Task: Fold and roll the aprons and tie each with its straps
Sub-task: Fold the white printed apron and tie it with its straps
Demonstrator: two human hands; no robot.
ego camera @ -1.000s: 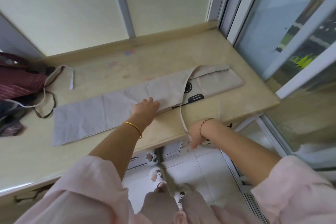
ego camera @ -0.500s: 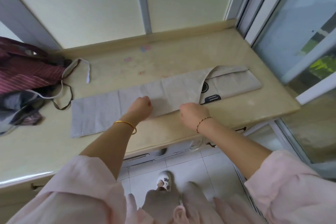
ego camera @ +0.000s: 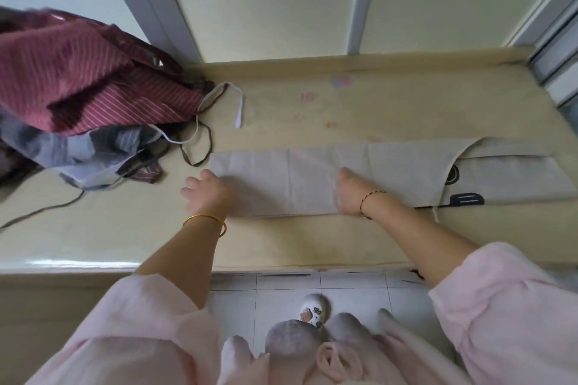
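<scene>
Working on a beige apron (ego camera: 391,172), already folded into one long narrow strip and laid lengthwise across the right half of the worktop (ego camera: 312,237), parallel to the front edge and set back from it. Laid flat like that, probably, to give a straight band for rolling from one end.

Reaching with the left hand (ego camera: 206,194) to the strip's left end, fingers spread and straight, gripping nothing. Too blurred to tell whether touching the cloth or just above it.

Pressing the right hand (ego camera: 347,194) down on the middle of the strip, fingers straight and together as far as visible through the blur, holding nothing. Likely pinning the layers against sliding during the start of the roll.

Leaving one strap (ego camera: 435,215) trailing off the strip's near edge toward the front of the worktop, just right of the right wrist. Sensibly kept free, being needed for the tie at the end.

Keeping the other aprons (ego camera: 87,81) heaped at the back left corner, maroon stripes on top of grey, with loose ties (ego camera: 239,112) spilling out, the nearest just beside the strip's left end without touching. Piled aside, presumably, to wait their turn.

Judging from this: folding done, rolling not yet begun, tying to follow.
</scene>
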